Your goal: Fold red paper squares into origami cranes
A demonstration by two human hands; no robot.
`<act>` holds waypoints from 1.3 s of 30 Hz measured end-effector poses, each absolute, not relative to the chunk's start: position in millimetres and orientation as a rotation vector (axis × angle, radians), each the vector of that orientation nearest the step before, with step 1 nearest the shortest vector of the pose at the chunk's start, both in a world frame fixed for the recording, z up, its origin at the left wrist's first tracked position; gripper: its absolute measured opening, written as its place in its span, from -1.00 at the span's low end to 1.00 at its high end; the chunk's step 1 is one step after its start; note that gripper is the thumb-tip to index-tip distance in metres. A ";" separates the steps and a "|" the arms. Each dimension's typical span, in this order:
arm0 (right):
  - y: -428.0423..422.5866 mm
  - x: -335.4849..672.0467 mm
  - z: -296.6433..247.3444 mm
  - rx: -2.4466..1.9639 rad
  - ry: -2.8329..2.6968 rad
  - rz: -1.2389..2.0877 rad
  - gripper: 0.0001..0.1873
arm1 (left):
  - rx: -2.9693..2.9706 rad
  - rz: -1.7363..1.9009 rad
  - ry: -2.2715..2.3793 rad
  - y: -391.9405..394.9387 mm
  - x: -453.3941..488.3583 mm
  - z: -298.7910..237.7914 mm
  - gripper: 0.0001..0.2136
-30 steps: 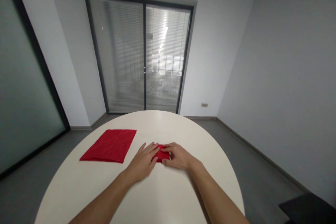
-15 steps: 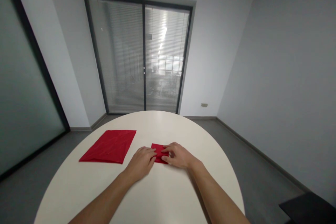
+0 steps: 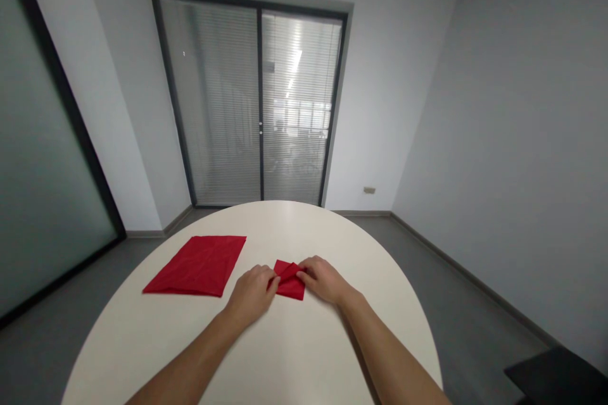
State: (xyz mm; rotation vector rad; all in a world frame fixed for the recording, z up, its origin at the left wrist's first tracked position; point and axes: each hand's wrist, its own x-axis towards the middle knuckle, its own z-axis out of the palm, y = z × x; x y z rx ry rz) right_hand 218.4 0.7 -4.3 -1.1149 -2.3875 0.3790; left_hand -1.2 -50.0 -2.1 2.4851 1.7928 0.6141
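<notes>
A small folded red cloth [image 3: 291, 286] lies near the middle of the round white table [image 3: 285, 354]. My left hand [image 3: 251, 293] pinches its left edge with curled fingers. My right hand [image 3: 321, 278] pinches its upper right corner, and a fold of the cloth is raised between the two hands. A larger red cloth [image 3: 198, 264] lies flat on the table to the left, apart from both hands.
The table's far rim curves in front of a glass sliding door with blinds [image 3: 259, 101]. Grey floor surrounds the table. A dark object [image 3: 555, 376] sits low at the right corner.
My left hand went from lying flat on the small cloth to curled and pinching its edge. Both hands have lifted a fold of the cloth, showing more of it.
</notes>
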 end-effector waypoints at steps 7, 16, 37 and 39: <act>5.1 211.1 -11.7 -1.222 -2.297 0.319 -0.75 | 2.422 0.607 1.908 -48.9 1.5 -2.1 -0.76; 8.5 202.7 -19.0 -1.285 -2.203 0.282 -0.70 | 2.337 0.628 1.991 -44.7 2.2 -9.8 -0.71; 9.8 202.0 -15.9 -1.212 -2.326 0.200 -0.69 | 2.501 0.539 1.924 -44.2 3.7 -12.5 -0.71; 9.1 204.3 -15.3 -1.193 -2.361 0.216 -0.68 | 2.509 0.556 1.900 -44.8 2.9 -12.3 -0.73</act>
